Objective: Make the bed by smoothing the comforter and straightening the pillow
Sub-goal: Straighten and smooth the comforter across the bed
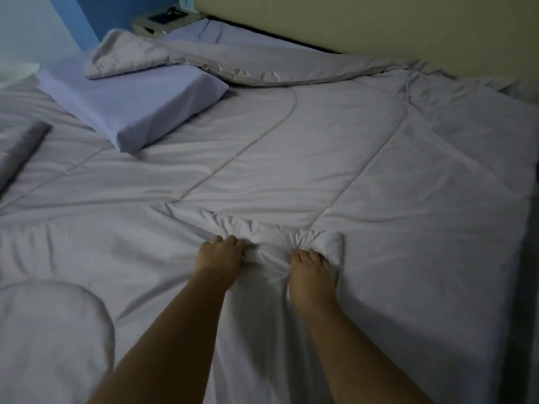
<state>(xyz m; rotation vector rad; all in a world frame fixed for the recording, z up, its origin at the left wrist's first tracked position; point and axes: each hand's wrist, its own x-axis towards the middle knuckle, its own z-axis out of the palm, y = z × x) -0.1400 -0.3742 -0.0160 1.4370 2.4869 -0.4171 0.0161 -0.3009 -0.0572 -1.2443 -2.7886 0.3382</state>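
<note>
Near mid-bed, the left hand (pixel 219 255) and right hand (pixel 309 269), arms outstretched, each clutch bunched comforter (pixel 291 176) fabric.

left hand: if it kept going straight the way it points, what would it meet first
Most likely the bunched fold of comforter right ahead of the left hand, which grips it. Beyond lies flat comforter; the pillow sits left of that line, though depth is unclear.

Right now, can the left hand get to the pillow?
Probably, once it lets go: the left hand grips bunched comforter, the pillow lies farther off, and only comforter lies between.
</note>
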